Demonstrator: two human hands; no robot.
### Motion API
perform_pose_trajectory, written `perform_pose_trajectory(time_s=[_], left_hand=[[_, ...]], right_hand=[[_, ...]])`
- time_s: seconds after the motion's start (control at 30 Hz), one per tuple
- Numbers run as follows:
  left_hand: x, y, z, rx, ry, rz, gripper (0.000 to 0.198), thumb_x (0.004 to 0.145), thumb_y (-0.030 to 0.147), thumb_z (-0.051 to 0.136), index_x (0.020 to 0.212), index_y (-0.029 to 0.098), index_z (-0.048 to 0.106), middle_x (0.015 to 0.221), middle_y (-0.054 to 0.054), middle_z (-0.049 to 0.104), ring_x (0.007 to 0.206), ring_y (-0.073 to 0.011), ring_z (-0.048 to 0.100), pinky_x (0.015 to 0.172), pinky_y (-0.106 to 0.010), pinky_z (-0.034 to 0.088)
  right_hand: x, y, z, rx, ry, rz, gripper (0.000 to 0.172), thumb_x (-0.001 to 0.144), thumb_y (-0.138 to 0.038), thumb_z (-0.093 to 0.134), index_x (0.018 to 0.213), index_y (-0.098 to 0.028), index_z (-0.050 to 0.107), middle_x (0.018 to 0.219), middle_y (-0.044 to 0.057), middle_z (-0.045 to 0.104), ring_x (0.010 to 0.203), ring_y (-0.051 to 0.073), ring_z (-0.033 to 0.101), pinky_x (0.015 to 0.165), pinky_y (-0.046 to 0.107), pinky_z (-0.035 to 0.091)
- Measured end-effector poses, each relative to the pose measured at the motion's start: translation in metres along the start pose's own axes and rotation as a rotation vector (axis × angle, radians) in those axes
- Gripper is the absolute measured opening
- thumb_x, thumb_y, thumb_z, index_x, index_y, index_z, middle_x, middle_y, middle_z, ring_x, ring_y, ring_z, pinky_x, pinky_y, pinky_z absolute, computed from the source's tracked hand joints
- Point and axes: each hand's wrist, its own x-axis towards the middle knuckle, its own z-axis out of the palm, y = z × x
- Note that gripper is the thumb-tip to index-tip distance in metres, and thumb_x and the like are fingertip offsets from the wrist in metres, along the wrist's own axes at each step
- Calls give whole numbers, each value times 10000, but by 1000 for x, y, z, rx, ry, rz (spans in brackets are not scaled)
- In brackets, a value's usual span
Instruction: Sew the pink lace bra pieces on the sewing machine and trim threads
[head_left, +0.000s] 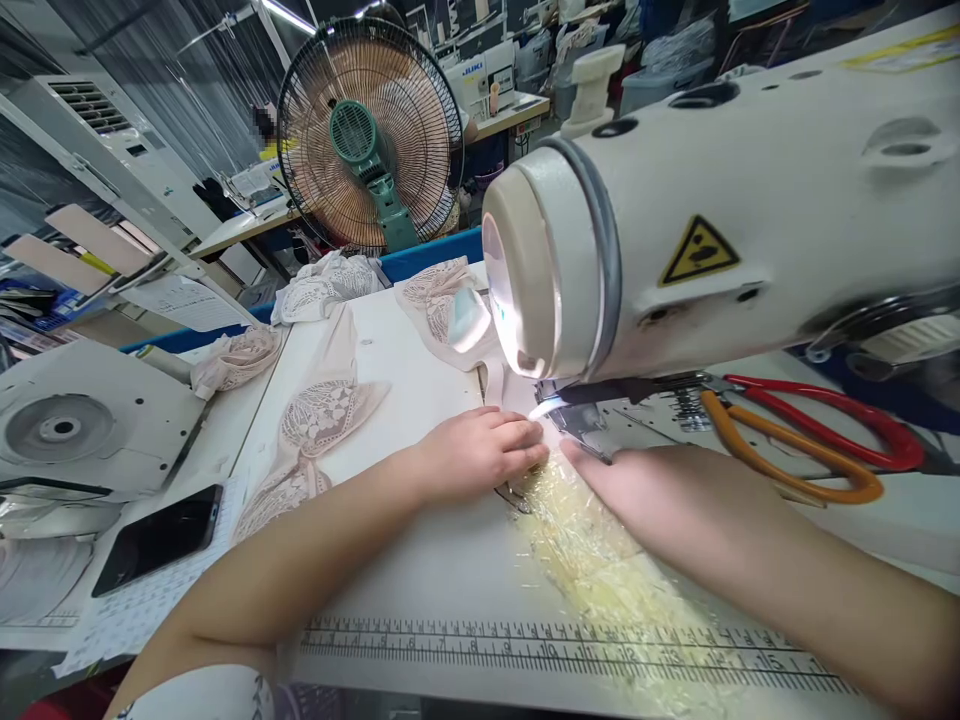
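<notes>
My left hand [480,455] lies on the white sewing table [420,570], fingers together and pressed flat on a pale lace piece [517,395] just left of the needle area. My right hand [645,490] rests palm down to the right of it, fingertips at the presser foot [570,420] of the white sewing machine [720,200]. Both hands pin the fabric under the lit needle zone. A strip of yellowed tape [600,570] covers the table below my right hand.
Red and orange scissors [810,440] lie on the machine bed at the right. More lace pieces [322,420] lie to the left, with a black phone [161,535] at the table's left edge. A standing fan [367,135] is behind. A printed ruler [570,655] runs along the front edge.
</notes>
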Motion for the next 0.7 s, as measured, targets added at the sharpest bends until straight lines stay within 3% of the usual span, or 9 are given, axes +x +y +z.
perform_pose_trajectory(time_s=[0.13,0.23,0.37,0.57,0.63,0.7], left_hand=[[2,-6,1,4,-22,-26,322,951,179,357,1195,131,562,1201,-116,602,1075,-215,559,900,-331,451],[4,-10,4,-4,-37,-60,336,955,188,343,1212,136,553,1223,-122,589,1061,-224,565,895,-349,449],[5,-14,6,-40,-42,-114,348,959,197,325,1218,143,551,1246,-129,577,1093,-232,552,933,-373,426],[7,-17,6,-16,-119,-243,358,969,207,301,1232,172,542,1306,-137,528,1207,-265,479,1025,-478,333],[3,-15,0,30,-150,-351,358,966,205,313,1264,191,511,1347,-130,493,1269,-282,414,1061,-551,255],[-9,-10,-13,61,-189,-539,355,954,198,343,1278,195,489,1365,-127,468,1286,-275,392,1079,-548,234]], right_hand=[[-6,-8,-5,-190,-123,-54,754,733,-113,565,1442,-226,336,586,56,651,495,234,605,385,263,294],[-13,-11,-3,-275,-91,-84,830,680,-32,542,1454,-218,305,581,39,633,503,231,605,378,274,247],[-26,-9,16,-312,-1,-106,820,648,-9,538,1425,-216,372,556,16,597,446,199,562,371,272,177],[-36,3,50,-310,325,-230,728,652,24,444,1335,-222,508,575,23,558,451,152,495,406,265,215],[-36,7,55,-199,342,-238,682,686,4,404,1317,-225,525,586,26,552,462,156,494,399,255,203],[-36,13,60,-47,390,-267,606,735,-39,389,1297,-205,544,586,31,537,465,161,479,395,252,197]])
